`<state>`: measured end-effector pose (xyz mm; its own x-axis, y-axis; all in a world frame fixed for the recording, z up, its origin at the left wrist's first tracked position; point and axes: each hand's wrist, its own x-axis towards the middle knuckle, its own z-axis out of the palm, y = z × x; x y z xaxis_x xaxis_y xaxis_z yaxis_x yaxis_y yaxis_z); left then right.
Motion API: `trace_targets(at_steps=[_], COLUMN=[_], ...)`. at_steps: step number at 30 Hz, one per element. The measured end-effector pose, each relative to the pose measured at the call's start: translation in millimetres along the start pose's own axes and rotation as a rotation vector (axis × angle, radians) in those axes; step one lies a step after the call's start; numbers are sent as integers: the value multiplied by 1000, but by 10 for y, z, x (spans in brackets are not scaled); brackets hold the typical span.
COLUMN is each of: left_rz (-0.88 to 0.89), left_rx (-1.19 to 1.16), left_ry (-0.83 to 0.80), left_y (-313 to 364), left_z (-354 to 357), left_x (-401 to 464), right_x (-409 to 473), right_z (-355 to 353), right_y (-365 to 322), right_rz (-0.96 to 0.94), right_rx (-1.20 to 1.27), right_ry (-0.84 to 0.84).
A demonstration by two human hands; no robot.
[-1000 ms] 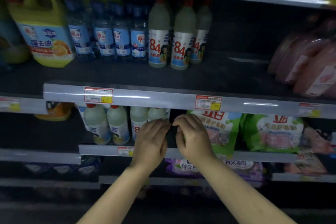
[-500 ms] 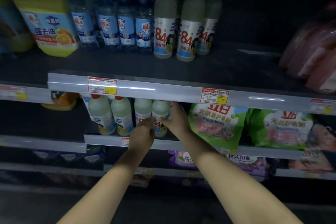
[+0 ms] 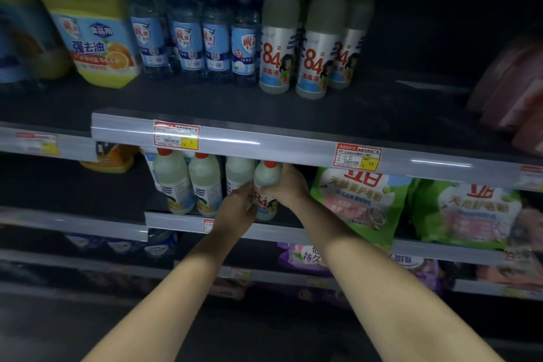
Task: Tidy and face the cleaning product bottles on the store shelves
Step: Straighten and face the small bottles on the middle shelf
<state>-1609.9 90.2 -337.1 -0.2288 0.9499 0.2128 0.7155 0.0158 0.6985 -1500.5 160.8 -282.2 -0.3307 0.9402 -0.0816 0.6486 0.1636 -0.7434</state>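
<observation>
Since a second ago your left hand (image 3: 235, 210) and right hand (image 3: 286, 185) have reached in and clamped the 84 bottle (image 3: 266, 191) (label frontward), so facing is underway

On the upper shelf (image 3: 382, 109) I see a jug (image 3: 94, 26) at the left, 4 small bottles (image 3: 194, 35) to its right, then 3 tall bottles (image 3: 311, 38). On the shelf below (image 3: 182, 219), 2 bottles (image 3: 188, 185) stand left of the bottle (image 3: 266, 191) between my left hand (image 3: 235, 211) and right hand (image 3: 289, 185). 2 pouches (image 3: 358, 203) sit to the right.
</observation>
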Motion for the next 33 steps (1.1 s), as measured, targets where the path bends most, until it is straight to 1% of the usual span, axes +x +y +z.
trace_targets(at_steps=[4, 7, 12, 14, 18, 22, 26, 30, 33], left_rz=[-28, -33, 56, 80, 9, 100, 175, 285, 352], left_rx=[-73, -75, -138, -146, -216, -305, -426, -493, -543], left_ry=[6, 31, 48, 54, 56, 71, 84, 143, 160], left_y=[22, 44, 148, 234, 436, 693, 1089, 1476, 1720], left_z=[-30, -18, -119, -214, -381, -582, -865, -1115, -1241], left_x=[-50, -121, -323, -422, -583, -640, -650, -611, -505], right_x=[-207, -391, -688, -816, -1034, -1208, -1352, -1534, -1603], right_z=[42, 72, -79, -185, -384, -680, -1037, -1401, -1598], right_y=[80, 109, 31, -49, -222, -419, -684, -982, -1160], right_rz=[-93, -182, -288, -296, -285, -332, -390, -509, -612], right_rx=[-44, -85, -71, -55, -61, 45, 114, 69, 15], right_ry=[-5, -11, 7, -7, -11, 20, 40, 87, 179])
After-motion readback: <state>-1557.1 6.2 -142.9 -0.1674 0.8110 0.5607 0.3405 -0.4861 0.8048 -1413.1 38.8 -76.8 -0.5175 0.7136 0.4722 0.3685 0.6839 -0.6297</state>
